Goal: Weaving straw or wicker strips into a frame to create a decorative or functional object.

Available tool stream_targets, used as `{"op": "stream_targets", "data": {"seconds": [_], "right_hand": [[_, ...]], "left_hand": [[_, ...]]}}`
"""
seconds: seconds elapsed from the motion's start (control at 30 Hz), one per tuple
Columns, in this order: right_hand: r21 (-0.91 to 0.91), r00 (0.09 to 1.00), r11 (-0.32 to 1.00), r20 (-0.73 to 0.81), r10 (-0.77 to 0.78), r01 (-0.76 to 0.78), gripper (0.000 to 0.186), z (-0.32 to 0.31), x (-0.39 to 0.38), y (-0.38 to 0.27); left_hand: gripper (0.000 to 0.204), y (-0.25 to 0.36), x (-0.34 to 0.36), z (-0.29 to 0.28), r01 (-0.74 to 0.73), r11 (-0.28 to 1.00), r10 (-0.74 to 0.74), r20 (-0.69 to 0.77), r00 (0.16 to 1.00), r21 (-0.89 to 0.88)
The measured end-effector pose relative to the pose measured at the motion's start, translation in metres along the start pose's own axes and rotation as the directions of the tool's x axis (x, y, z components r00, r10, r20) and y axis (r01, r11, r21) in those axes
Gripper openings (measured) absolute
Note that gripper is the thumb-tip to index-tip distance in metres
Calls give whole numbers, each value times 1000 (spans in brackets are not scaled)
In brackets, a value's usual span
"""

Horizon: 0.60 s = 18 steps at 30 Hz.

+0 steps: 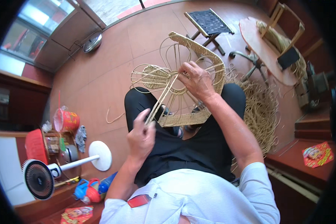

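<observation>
A half-woven pale straw piece (209, 63) rests over my knees, with a flower of looped cords, a round hub and braided bands along the outside. My right hand (196, 78) grips cords just right of the hub, fingers bent around them. My left hand (143, 132) pinches the lower end of long straw cords (161, 100) that run diagonally up to my right hand.
A large pile of straw cord (257, 115) lies right of my legs. Behind are a folding stool (209, 21) and an oval board (250, 35) near a wheeled base. At left stand a white fan (39, 179), red bucket (65, 120) and coloured containers (93, 192).
</observation>
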State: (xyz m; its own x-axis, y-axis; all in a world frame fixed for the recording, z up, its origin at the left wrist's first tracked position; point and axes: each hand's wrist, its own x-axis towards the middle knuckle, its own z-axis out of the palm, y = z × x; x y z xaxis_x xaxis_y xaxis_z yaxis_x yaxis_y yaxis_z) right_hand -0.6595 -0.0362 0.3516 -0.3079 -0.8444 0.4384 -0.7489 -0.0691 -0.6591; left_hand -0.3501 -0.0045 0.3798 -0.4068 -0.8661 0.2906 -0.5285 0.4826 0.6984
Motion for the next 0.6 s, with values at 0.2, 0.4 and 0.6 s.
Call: {"op": "stream_targets", "data": {"seconds": [0.2, 0.4, 0.6], "right_hand": [[-24, 999, 999, -18, -35, 34, 19, 2, 1, 6], [-15, 1000, 1000, -14, -2, 2, 19, 4, -1, 3], [-3, 997, 999, -70, 32, -33, 25, 8, 0, 5]], "left_hand": [[68, -154, -80, -146, 302, 774, -331, -51, 942, 557], [50, -272, -198, -315, 590, 310, -568, -353, 744, 745], [36, -328, -271, -426, 985, -144, -770, -636, -49, 99]]}}
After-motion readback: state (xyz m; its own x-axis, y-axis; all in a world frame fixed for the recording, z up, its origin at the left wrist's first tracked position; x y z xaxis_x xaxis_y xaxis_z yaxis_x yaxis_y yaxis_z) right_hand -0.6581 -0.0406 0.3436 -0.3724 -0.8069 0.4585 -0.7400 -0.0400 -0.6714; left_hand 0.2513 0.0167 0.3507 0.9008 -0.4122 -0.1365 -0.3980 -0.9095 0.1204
